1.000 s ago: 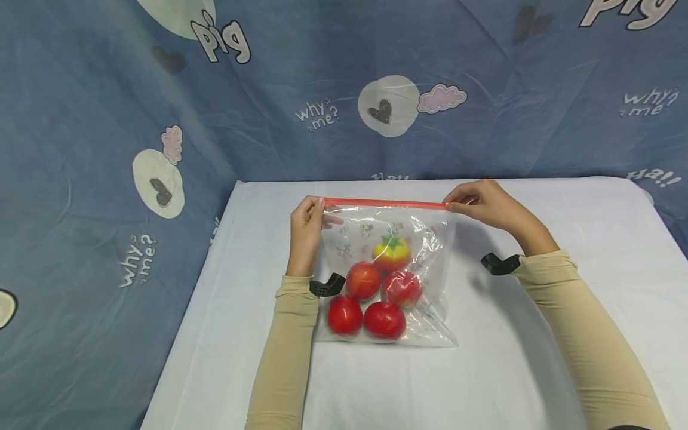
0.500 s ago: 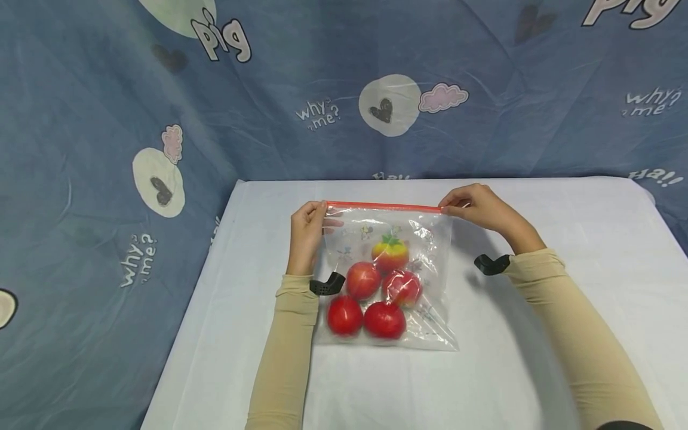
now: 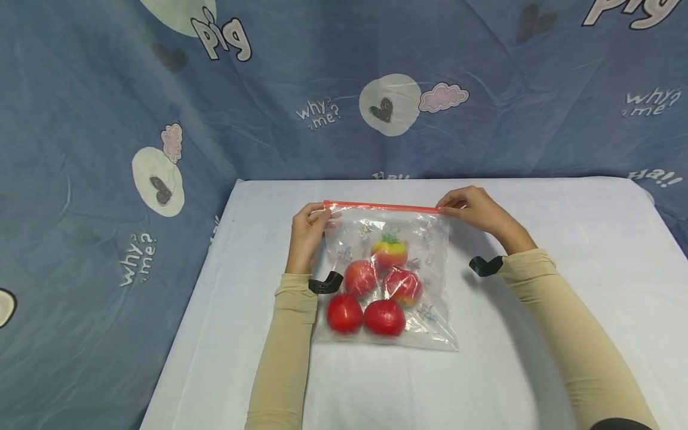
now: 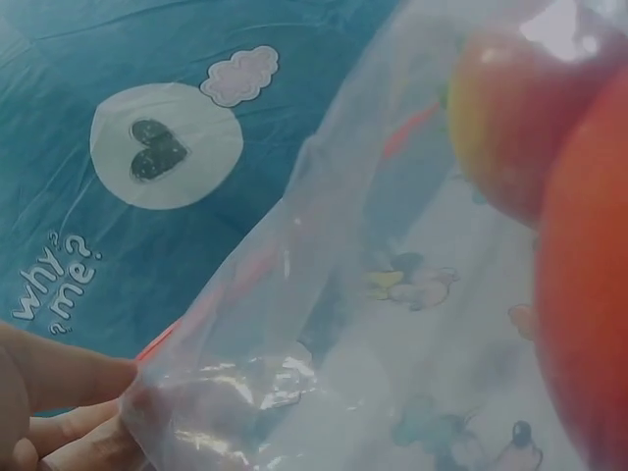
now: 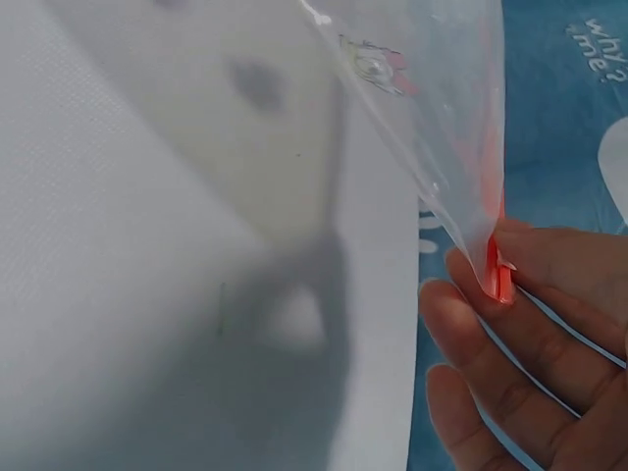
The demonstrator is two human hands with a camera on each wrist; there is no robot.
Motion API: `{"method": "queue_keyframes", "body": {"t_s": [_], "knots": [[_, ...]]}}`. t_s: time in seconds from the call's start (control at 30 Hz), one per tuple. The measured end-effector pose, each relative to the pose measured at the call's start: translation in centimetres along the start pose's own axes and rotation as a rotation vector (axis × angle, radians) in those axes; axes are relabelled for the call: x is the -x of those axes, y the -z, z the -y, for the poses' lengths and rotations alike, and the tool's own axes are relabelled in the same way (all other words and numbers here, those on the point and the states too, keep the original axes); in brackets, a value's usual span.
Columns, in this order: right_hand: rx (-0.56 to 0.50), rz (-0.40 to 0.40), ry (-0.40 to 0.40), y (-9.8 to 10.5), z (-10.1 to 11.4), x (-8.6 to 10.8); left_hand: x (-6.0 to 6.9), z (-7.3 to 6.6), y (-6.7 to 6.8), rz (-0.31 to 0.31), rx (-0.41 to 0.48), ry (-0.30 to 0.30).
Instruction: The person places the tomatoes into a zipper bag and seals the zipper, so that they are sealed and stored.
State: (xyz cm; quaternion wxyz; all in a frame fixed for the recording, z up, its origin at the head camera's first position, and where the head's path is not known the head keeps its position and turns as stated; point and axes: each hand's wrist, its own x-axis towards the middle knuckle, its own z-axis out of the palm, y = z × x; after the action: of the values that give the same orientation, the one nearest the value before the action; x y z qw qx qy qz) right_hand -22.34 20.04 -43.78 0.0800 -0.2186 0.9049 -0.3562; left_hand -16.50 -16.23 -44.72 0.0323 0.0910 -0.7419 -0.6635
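Observation:
A clear zip bag with a red zip strip along its top lies in the middle of the head view. Inside it are several red fruits, among them a round tomato at the lower left and a yellow-red fruit with a green top. My left hand pinches the bag's upper left corner between thumb and fingers. At the other end of the strip, my right hand pinches the upper right corner. In the right wrist view, the red strip's end sits between thumb and fingertips.
The bag rests on a table with a white cloth. Behind and to the left hangs a blue printed curtain. A black wrist mount on the left overlaps the bag's edge; another black mount is on the right wrist.
My right hand has shifted slightly left and down, with the strip's right end. The left fingers have moved a little at their corner. The fruits have stayed nearly in place.

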Motion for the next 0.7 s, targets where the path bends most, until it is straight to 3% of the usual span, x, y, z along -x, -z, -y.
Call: {"method": "queue_keyframes", "body": {"t_s": [0.5,0.7], "knots": [[0.013,0.003,-0.063,-0.9,-0.1,-0.4,-0.5,0.7,0.8,0.015,-0.14,0.111],[0.024,0.006,-0.068,-1.1,-0.3,-0.5,-0.6,0.9,0.9,0.042,-0.191,0.1]]}}
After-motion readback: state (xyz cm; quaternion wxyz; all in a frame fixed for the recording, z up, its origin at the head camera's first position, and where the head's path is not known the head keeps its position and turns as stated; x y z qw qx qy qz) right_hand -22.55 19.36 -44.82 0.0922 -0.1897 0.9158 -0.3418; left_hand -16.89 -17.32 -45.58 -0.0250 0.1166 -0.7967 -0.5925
